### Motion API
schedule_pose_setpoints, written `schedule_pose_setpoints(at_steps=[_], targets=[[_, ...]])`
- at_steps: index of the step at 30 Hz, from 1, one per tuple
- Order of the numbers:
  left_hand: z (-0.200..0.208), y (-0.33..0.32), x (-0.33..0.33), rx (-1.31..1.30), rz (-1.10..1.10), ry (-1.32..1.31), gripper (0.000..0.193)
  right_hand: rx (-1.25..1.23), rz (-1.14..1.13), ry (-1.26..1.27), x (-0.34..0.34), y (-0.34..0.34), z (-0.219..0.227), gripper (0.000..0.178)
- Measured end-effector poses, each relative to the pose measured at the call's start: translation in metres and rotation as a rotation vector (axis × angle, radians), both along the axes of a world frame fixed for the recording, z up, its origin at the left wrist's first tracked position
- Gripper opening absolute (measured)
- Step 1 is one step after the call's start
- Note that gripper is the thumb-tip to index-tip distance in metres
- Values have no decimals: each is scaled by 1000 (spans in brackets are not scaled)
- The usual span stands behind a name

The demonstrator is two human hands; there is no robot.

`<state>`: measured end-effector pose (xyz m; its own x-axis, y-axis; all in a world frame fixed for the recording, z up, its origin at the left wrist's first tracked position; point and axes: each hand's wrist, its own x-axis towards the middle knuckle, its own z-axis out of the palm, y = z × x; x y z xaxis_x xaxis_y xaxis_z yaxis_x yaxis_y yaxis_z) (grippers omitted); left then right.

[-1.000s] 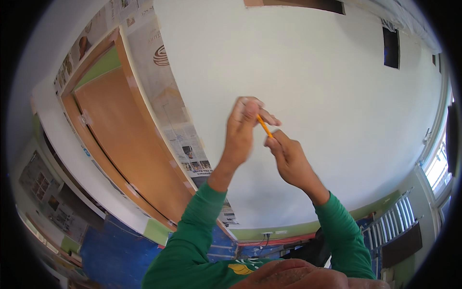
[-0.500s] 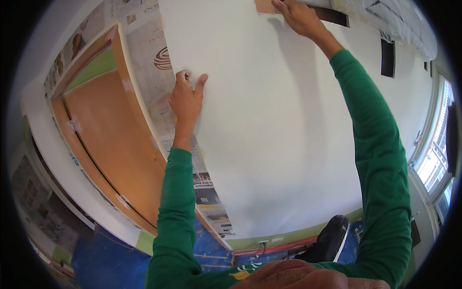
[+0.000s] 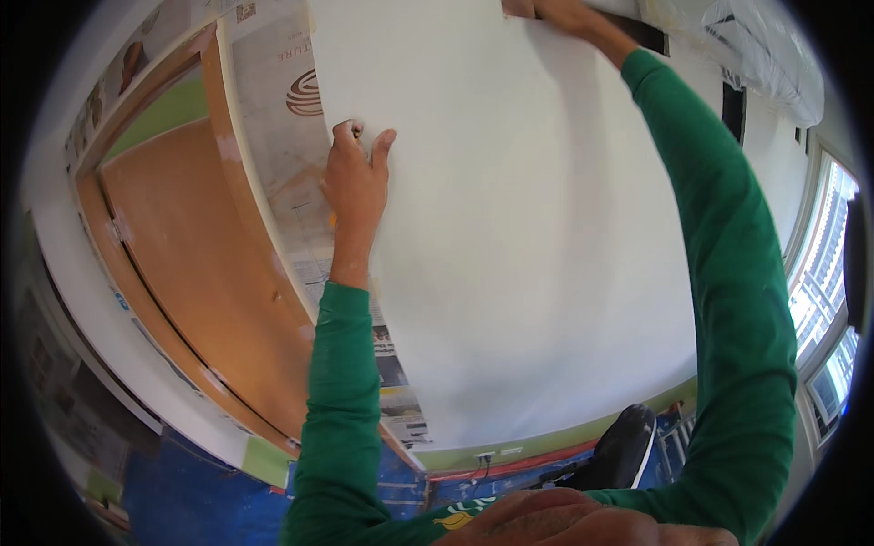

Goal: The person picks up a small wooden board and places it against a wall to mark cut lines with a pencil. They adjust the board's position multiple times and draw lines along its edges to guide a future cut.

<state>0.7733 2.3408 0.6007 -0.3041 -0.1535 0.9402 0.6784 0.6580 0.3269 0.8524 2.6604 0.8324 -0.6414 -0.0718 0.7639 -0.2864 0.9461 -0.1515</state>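
Observation:
My left hand (image 3: 358, 187) is at the border where a white wall surface (image 3: 473, 246) meets a strip of newspaper (image 3: 282, 136). Its fingers curl inward and the thumb stands apart; whatever is between the curled fingers is too small to make out. High on the wall, my right hand (image 3: 563, 14) reaches the upper rim of the picture, by a brown patch (image 3: 519, 7) and a dark rectangular gap (image 3: 637, 35) in the white surface. Its fingertips are cut off by the rim, so their grip is hidden.
An orange-brown wooden door (image 3: 196, 246) stands in its frame at left. Clear plastic sheeting (image 3: 774, 59) hangs at upper right, above another dark opening (image 3: 733, 114). A window (image 3: 824, 237) is at right. Blue covering (image 3: 196, 491) lies on the floor, and cables run from a wall socket (image 3: 484, 455).
My right hand has moved up, partly out of the picture. The view has shifted slightly. My left hand keeps its place at the border, with its fingers still curled.

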Motion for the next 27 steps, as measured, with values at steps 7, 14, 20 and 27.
schedule_pose_setpoints(at_steps=[7, 14, 20, 27], targets=[[-2, -3, -8, -9, -19, 31, 57, -78, -41, 30, -1, -33, 1, 108], [3, -2, 12, -43, -73, -65, 57, -258, 52, 8, -23, 2, 20, 65], [1, -6, 11, -32, -87, -30, 55, -352, 170, 82, -37, -10, 20, 61], [-2, 2, 15, -50, -174, -30, 56, 409, -402, 235, -54, 37, 35, 43]])
